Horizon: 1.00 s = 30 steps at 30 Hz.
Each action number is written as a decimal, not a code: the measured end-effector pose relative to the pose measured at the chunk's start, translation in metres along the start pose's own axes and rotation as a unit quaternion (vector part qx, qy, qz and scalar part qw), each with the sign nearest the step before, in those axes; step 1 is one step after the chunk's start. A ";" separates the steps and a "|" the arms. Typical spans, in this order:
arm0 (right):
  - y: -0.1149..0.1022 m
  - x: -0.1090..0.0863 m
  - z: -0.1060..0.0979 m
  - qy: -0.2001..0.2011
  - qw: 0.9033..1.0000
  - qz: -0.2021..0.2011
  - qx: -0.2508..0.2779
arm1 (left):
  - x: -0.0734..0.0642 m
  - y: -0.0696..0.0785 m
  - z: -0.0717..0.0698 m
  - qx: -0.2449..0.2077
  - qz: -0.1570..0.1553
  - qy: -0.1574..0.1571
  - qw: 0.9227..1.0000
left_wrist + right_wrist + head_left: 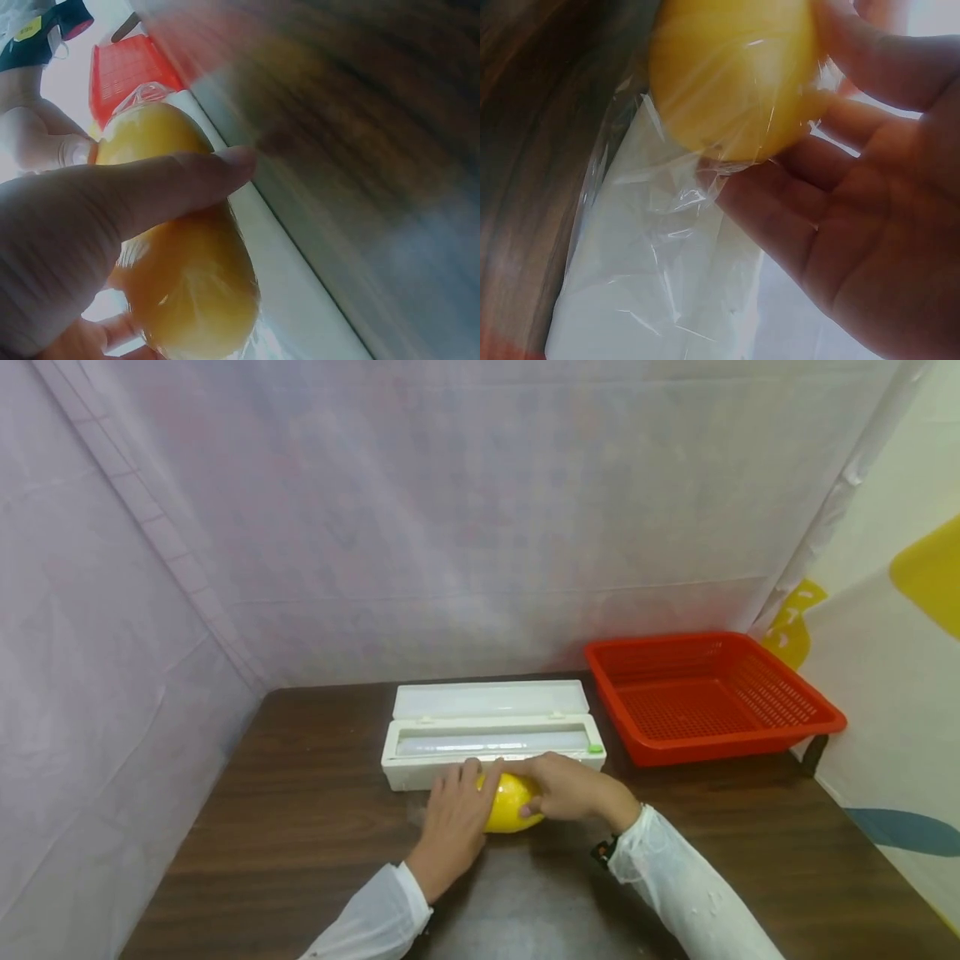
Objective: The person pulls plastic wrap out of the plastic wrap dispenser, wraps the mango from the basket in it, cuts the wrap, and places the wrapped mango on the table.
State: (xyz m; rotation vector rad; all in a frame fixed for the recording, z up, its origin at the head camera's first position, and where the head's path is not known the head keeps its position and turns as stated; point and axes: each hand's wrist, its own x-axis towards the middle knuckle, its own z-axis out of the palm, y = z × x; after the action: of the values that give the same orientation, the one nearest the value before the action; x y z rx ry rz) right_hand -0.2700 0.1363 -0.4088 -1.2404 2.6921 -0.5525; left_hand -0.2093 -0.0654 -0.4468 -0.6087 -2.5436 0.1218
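Head view: yellow fruit (512, 806) is held between both hands, at the near side of the white film dispenser (411, 779), over the bench (315, 777); whether the bench is touched by it cannot be told. Its left end is gripped by the left hand (453, 822), its right end by the right hand (572, 787); the hands are set close together. The dispenser's front wall is partly blocked by fingers and fruit. Its lid (491, 698) is tipped back, the pale roll (487, 744) is exposed inside, a green tab (596, 748) is seen at the right end. Red basket (712, 751) is placed at the right rear, beside the dispenser; nothing is seen in it. Bench is backed by a pale curtain (487, 510)

Left wrist view: fruit is seen wrapped in clear film (146, 93), bunched at the far end. Its middle is crossed and hidden by the left thumb (176, 187). Right hand is seen at the far end, a dark band (28, 51) worn at its wrist; basket is glimpsed behind

Right wrist view: fruit's end is clasped by right thumb and fingers; loose film is spread, wrinkled, over the white dispenser surface
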 end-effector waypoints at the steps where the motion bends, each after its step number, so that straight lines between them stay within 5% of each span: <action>1: 0.000 0.000 -0.001 -0.002 1.000 0.001 0.005 | 0.000 0.000 0.001 0.002 0.003 0.006 1.000; 9: -0.002 -0.003 0.000 0.019 0.999 0.020 0.021 | 0.001 -0.003 0.001 0.054 0.033 0.026 0.998; 19: -0.011 -0.014 0.005 0.103 0.994 0.040 0.020 | 0.001 -0.007 -0.004 0.017 0.036 0.018 0.999; 30: -0.027 -0.023 0.006 0.190 0.975 -0.006 -0.116 | 0.007 -0.017 -0.005 -0.039 0.037 -0.015 0.998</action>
State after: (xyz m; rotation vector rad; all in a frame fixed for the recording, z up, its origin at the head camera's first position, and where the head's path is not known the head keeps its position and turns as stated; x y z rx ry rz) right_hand -0.2341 0.1357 -0.4046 -1.3230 3.1470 -0.5365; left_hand -0.2186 -0.0778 -0.4359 -0.7365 -2.5653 0.0574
